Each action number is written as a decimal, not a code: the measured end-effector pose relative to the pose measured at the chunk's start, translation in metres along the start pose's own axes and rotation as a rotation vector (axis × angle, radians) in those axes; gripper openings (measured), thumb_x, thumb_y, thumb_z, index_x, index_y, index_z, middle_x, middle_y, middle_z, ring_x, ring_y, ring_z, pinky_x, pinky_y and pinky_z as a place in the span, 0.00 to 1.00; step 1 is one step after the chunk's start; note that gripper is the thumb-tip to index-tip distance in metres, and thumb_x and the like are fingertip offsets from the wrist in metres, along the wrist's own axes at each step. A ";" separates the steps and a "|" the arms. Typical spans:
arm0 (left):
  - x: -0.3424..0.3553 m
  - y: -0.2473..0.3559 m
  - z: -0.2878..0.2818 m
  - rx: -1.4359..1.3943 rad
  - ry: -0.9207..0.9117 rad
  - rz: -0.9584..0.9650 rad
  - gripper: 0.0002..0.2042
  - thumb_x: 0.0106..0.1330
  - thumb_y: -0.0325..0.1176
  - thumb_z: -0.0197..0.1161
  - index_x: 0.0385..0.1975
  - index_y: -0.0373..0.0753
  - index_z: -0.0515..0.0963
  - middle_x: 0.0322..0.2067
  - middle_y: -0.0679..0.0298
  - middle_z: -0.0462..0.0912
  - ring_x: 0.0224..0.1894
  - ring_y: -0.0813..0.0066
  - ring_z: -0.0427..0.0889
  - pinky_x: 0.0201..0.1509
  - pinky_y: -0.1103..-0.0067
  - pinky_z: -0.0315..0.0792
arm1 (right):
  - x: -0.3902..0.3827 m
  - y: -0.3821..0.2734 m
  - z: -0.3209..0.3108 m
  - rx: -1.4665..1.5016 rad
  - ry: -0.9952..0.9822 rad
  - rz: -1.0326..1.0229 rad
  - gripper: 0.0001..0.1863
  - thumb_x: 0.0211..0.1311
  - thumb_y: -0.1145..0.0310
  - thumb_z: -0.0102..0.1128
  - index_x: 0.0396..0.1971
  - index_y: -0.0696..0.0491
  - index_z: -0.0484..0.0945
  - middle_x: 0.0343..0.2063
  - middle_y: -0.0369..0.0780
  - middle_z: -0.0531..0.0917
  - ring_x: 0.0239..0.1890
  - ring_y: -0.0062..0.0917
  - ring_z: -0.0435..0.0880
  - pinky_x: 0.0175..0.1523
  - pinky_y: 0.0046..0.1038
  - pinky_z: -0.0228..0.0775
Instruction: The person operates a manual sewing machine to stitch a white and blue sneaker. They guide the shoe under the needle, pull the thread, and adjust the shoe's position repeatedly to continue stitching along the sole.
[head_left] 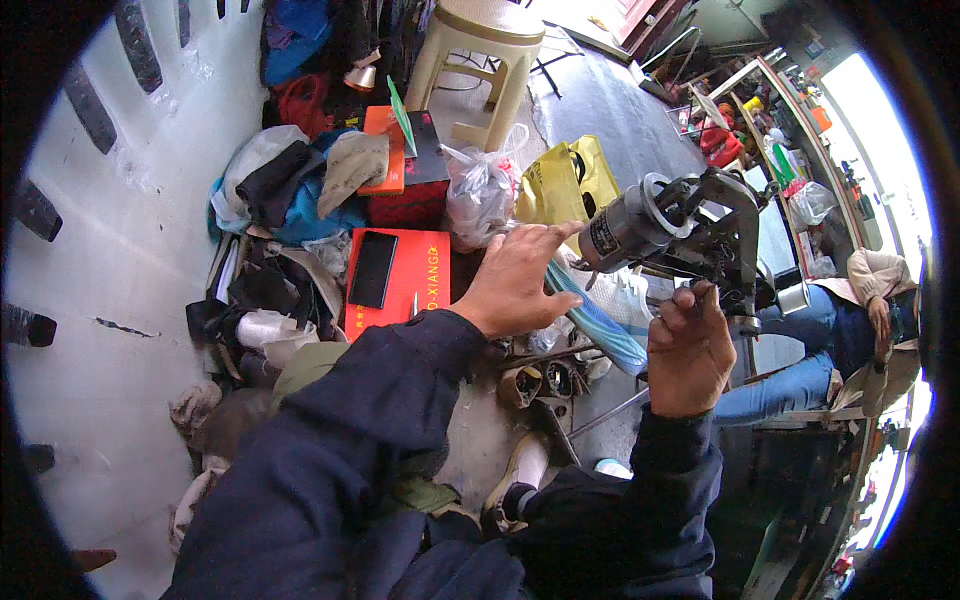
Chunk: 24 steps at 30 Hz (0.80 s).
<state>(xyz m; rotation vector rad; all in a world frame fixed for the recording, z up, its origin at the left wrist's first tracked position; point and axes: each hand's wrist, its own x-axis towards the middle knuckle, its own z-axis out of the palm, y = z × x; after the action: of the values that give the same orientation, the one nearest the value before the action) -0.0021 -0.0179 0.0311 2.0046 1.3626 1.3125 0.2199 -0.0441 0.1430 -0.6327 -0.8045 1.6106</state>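
Note:
In front of me stands a dark metal machine (625,230) with a round drum, a wheel and an open frame, which looks like a cobbler's sewing machine. My left hand (520,280) is stretched out beside the drum, fingers apart, with nothing seen in it. At the machine's lower frame, my right hand (690,350) has its fingers curled together; whatever they pinch is hidden. A pale thread spool (793,298) sits right of that hand. Between my hands hangs a light blue folded strip (610,330), next to a white mesh item (632,297) that resembles a shoe.
Left of my left hand, a black phone (374,270) lies on a red box (425,262). Beyond are a white plastic bag (480,190), a yellow bag (560,185) and a beige stool (488,25). Cloth is heaped by the white wall (120,260). A seated person (820,330) is at right.

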 end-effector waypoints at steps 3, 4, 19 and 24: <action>0.000 0.000 -0.001 -0.013 -0.026 -0.022 0.44 0.56 0.46 0.74 0.74 0.42 0.64 0.62 0.48 0.77 0.65 0.46 0.72 0.72 0.57 0.62 | -0.001 -0.002 -0.002 -0.064 0.045 -0.007 0.18 0.78 0.57 0.55 0.57 0.52 0.78 0.47 0.41 0.83 0.35 0.21 0.78 0.36 0.24 0.71; 0.000 0.000 -0.002 -0.021 -0.018 -0.018 0.44 0.56 0.47 0.74 0.74 0.42 0.63 0.62 0.49 0.77 0.65 0.46 0.72 0.71 0.57 0.62 | -0.001 -0.002 -0.003 -0.089 0.064 -0.009 0.19 0.78 0.56 0.55 0.58 0.52 0.77 0.50 0.42 0.84 0.35 0.20 0.79 0.36 0.23 0.72; 0.000 0.019 0.005 -0.039 0.102 -0.008 0.41 0.49 0.58 0.80 0.60 0.39 0.77 0.53 0.51 0.80 0.61 0.49 0.75 0.69 0.58 0.64 | -0.027 -0.036 -0.126 -0.612 0.430 -0.038 0.14 0.76 0.62 0.62 0.51 0.54 0.83 0.38 0.40 0.88 0.25 0.16 0.80 0.27 0.19 0.67; 0.007 0.017 0.020 -0.145 0.139 -0.082 0.31 0.57 0.49 0.74 0.58 0.40 0.79 0.55 0.52 0.79 0.63 0.51 0.73 0.70 0.59 0.63 | -0.030 -0.049 -0.174 -0.754 0.459 -0.024 0.12 0.74 0.63 0.63 0.50 0.54 0.84 0.37 0.39 0.89 0.24 0.16 0.81 0.28 0.20 0.70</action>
<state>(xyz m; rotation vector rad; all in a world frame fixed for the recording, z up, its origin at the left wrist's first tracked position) 0.0243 -0.0159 0.0365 1.7727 1.3524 1.4917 0.3897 -0.0411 0.0737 -1.4568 -1.0529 1.0369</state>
